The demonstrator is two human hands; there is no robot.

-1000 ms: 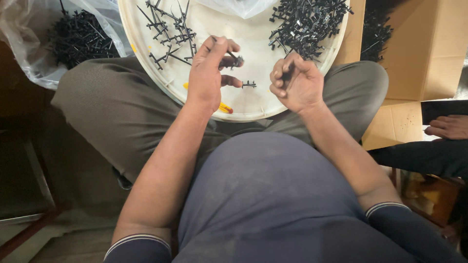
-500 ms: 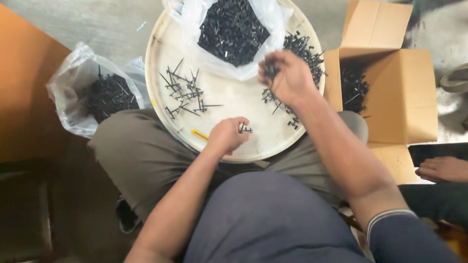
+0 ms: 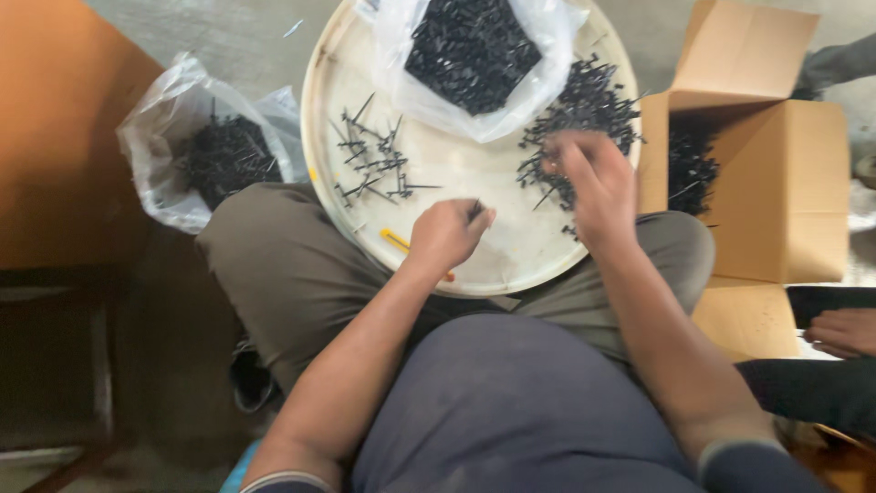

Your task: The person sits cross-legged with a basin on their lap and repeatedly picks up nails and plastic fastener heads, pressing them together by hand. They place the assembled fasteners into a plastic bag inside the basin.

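Clear plastic bag [image 3: 173, 146] at far left holds a heap of black screws. Next, the round white tray [image 3: 474, 246] rests on the person's lap, with a few loose screws [image 3: 374, 169] scattered left of centre. Left hand [image 3: 447, 236] is curled over the tray's near part, pinching a small dark piece at its fingertips. Another bag of screws [image 3: 470, 55] lies at the tray's far edge. Right hand [image 3: 593, 187], blurred, reaches into a black screw pile [image 3: 584, 114]; its grip cannot be told. Cardboard box [image 3: 785, 183] at right contains more screws.
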